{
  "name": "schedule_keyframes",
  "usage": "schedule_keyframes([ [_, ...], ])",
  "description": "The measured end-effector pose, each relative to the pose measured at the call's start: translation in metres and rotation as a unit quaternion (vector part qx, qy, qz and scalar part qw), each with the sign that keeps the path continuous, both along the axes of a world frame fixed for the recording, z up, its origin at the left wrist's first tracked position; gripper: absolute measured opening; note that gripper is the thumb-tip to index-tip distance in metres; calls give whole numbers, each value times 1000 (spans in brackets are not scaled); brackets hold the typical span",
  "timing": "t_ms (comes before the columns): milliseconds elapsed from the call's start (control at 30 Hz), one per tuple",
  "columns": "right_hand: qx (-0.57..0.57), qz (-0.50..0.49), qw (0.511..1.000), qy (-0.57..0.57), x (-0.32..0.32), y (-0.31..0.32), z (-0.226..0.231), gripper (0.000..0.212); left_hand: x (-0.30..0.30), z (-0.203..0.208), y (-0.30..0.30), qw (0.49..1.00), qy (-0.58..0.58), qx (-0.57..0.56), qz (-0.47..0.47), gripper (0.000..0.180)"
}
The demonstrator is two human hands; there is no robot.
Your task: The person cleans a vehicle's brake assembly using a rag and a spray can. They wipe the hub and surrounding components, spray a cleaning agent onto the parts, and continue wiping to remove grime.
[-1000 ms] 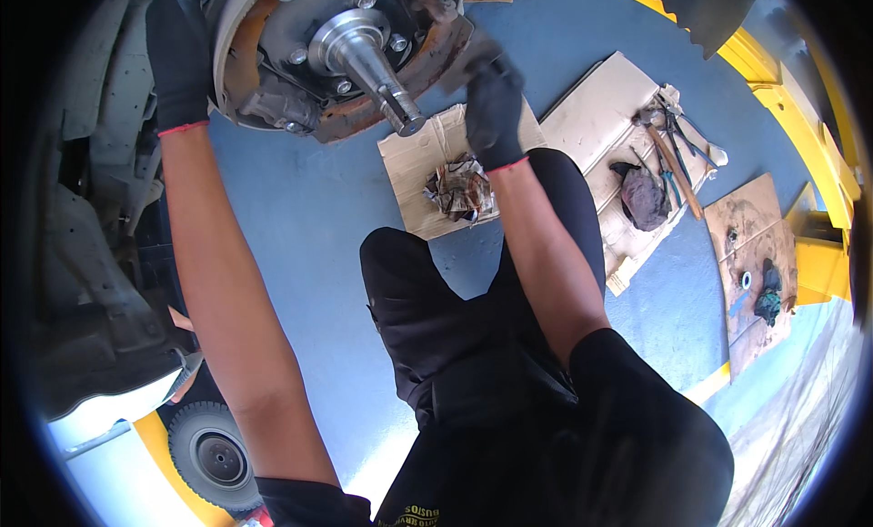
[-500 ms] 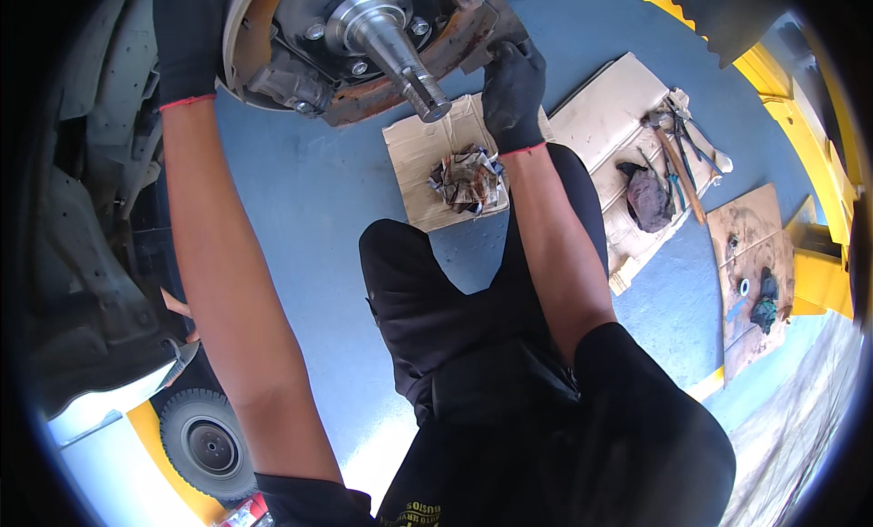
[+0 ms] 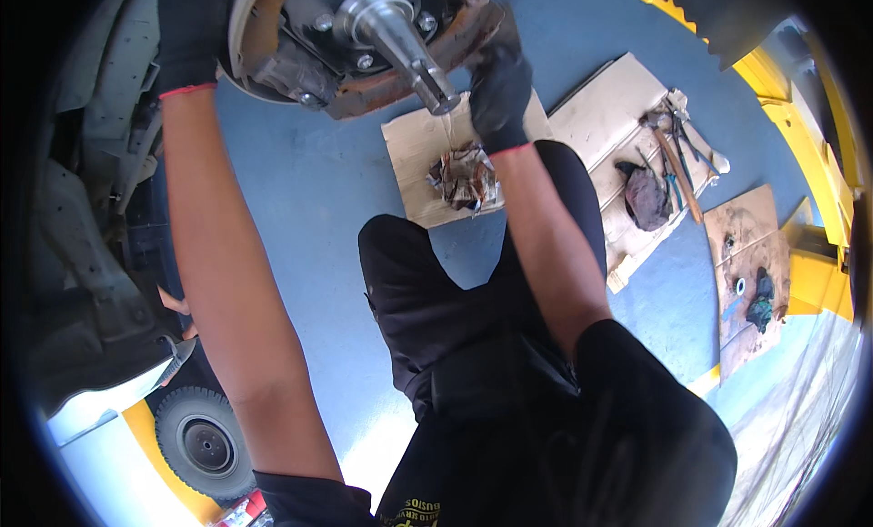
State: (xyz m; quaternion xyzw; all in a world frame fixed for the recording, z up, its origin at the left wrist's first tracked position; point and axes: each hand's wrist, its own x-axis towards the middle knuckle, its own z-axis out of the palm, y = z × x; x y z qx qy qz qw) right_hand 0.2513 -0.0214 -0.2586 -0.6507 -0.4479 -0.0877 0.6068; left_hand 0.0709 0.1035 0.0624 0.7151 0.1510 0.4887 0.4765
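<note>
A drum brake assembly hangs at the top of the view. A shiny steel spindle [image 3: 400, 50] juts from its centre toward me, ringed by bolts. The curved, rusty brake shoe [image 3: 382, 90] runs along the lower side of the round backing plate [image 3: 238, 50]. My right hand [image 3: 502, 86], in a black glove, is closed at the shoe's right end; its fingertips are blurred. My left hand [image 3: 193, 36], also black-gloved, reaches up at the backing plate's left edge. Its fingers are hidden by the plate and the picture's rim.
Below the spindle, crumpled paper [image 3: 466, 177] lies on cardboard [image 3: 409, 186]. To the right, another cardboard sheet [image 3: 596, 104] bears a hammer [image 3: 677, 163], pliers and a dark rag [image 3: 646, 200]. Yellow lift parts [image 3: 818, 286] stand far right. Vehicle underbody [image 3: 73, 254] and a loose wheel [image 3: 207, 443] are left.
My right hand has shifted left and slightly inward, with the shoe's right end moving along with it. My left hand stays at the plate's edge. The view has tilted slightly.
</note>
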Motion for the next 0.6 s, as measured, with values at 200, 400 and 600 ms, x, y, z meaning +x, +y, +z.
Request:
schedule_keyframes([
  [200, 70, 239, 944, 216, -73, 5, -24, 29, 13, 14, -6, 996, 56, 9, 64, 63],
  [400, 26, 192, 949, 248, 1, -9, 17, 25, 6, 11, -9, 951, 143, 214, 174, 63],
  [600, -10, 339, 863, 373, -93, -3, -20, 17, 8, 14, -4, 942, 123, 259, 178, 51],
])
